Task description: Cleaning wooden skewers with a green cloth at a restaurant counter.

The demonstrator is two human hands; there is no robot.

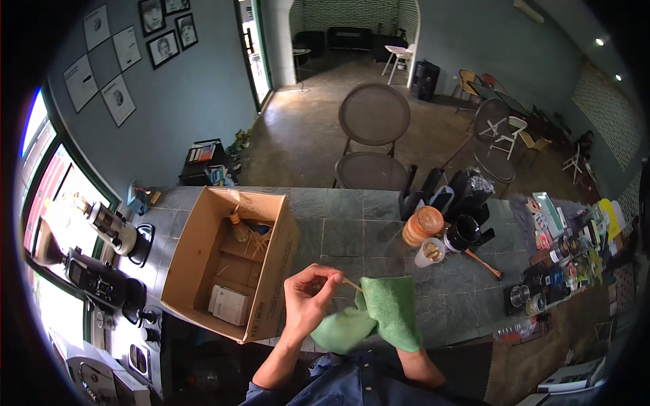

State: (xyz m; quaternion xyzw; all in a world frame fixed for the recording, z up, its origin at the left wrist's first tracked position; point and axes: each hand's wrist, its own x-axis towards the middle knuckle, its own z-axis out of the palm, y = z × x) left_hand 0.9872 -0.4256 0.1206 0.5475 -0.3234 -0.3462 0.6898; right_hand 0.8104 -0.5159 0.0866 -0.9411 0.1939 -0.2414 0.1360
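Between thumb and fingertips, my left hand (309,299) pinches one end of a thin wooden stick (352,284). The stick's other end meets a green towelling cloth (388,304). That cloth drapes over my right hand, hiding its fingers; only the wrist (410,358) and forearm show below it. A loose part of the cloth hangs toward my left forearm and looks blurred. Left of my hands stands an open cardboard box (290,254). Inside it lie a bamboo whisk-like item (238,226), several thin sticks (261,242) and a small white box (228,304).
On the grey tiled counter (345,238), a plastic cup of wooden pieces (430,252) stands beside stacked orange-brown cups (422,226), a black container (463,232) and black holders (431,188). Coffee grinders (96,279) line the left side. Assorted goods crowd the right end. A round-backed chair (374,114) stands beyond.
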